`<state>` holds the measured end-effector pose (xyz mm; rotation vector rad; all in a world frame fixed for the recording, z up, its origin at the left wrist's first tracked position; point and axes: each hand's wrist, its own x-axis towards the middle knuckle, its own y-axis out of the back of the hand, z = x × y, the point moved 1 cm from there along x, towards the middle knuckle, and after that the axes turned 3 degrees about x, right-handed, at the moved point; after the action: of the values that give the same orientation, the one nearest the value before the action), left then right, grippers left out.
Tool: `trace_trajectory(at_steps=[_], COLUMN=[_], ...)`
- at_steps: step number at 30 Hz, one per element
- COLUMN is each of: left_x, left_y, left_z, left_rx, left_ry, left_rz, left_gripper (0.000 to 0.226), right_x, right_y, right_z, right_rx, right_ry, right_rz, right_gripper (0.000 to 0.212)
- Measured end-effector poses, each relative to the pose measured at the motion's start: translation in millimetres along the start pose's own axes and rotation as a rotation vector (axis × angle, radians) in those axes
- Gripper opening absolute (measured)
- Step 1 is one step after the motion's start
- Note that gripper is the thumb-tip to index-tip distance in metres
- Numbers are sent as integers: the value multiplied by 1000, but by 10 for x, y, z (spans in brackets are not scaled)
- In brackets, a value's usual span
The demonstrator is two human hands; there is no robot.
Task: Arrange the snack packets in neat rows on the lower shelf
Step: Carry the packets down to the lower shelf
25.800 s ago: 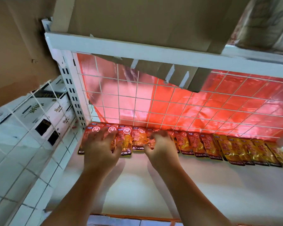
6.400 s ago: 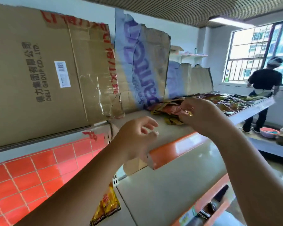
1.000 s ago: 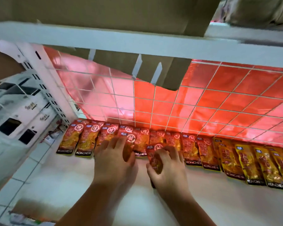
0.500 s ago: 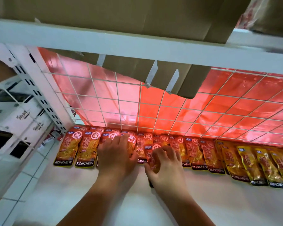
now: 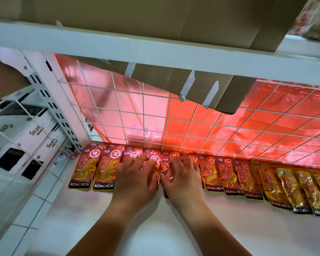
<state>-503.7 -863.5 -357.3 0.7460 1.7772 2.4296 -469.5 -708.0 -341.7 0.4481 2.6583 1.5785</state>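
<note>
Left hand [image 5: 135, 179] flat and relaxed, fingers spread, pressing down on the row of packets [image 5: 85, 169]. Right hand [image 5: 183, 179] just beside it, thumbs nearly touching, fingers curled over a top packet [image 5: 168, 173] and gripping it, with the thumb at its left edge. Top packet red, lying over the row, its lower end just visible below the thumb. Under both hands, several packets hidden.

Row of packets along the back edge of the lower shelf [image 5: 229, 228], side by side and slightly overlapping, tops against the wire grid [image 5: 174, 126]. Red ones from the left end to past the middle, yellow packets [image 5: 292, 189] at the right end. Front of the white lower shelf bare.

Behind the wire grid, a red plastic sheet [image 5: 266, 130]. Above, a white upper shelf [image 5: 155, 54] with cardboard [image 5: 174, 85] hanging down behind it. At the left, a slotted white post [image 5: 52, 108] and white boxes [image 5: 26, 130].
</note>
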Motion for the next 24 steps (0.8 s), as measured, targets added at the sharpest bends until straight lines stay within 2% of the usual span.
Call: trace_trajectory(at_steps=[9,12,14,18,24], left_x=[-95,-122,-132,-145,-146], left_y=[10,13,21,35,30], left_z=[-64,-75,-72,-59,-60], left_rx=[2,16,27,60,78], left_ry=[-14,-19,-17,-20,-34], left_rz=[-113,-131,-144,-178,-209], left_gripper=[45,52,58,65,65], right_x=[97,85,55,17,56], right_y=[-41,56,157,270,230], right_z=[-67,-35,12,90,138], right_rx=[-65,-57,-79,-219,-225], right_ry=[-59,-11,69,170,162], right_rz=[-100,-110,-152,-397,-401], right_gripper=[40,44,50,76,87])
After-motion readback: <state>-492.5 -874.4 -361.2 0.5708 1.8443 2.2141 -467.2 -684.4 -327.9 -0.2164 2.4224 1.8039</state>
